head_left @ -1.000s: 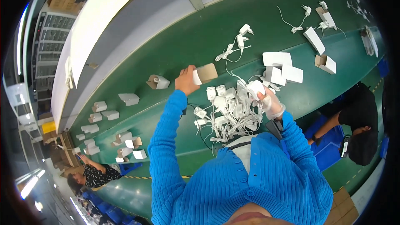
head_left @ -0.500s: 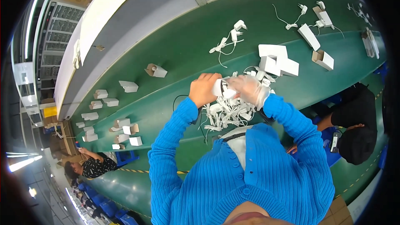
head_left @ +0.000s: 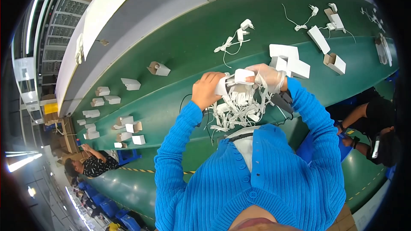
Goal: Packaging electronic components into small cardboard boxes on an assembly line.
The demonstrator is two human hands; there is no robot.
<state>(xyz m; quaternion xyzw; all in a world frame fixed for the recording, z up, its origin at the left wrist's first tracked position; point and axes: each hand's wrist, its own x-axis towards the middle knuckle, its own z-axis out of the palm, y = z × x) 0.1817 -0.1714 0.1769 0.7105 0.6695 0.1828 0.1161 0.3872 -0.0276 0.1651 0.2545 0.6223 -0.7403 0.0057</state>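
Note:
My left hand (head_left: 206, 90) is wrapped round a small white box (head_left: 221, 87) above the green bench. In my right hand (head_left: 269, 77), which wears a thin translucent glove, is a white power adapter (head_left: 243, 76) with its cable bundled. The cable end lies at the mouth of the box, and how far it reaches inside cannot be told. Below both hands spreads a tangled heap of white adapters and cables (head_left: 233, 113). A dark grey device (head_left: 282, 102) lies beside the heap, near my right wrist.
White boxes (head_left: 297, 67) stand just beyond my right hand. Loose adapters (head_left: 242, 35) lie on the far strip of the green bench (head_left: 188, 38). Several open boxes (head_left: 159, 69) stand to the left. One person (head_left: 100, 162) is at the far left, another (head_left: 368, 115) at the right.
The adapter in my right hand is now in clearer sight, drawn slightly away from the box. My right hand has shifted right and up. The person at the right has moved their arms.

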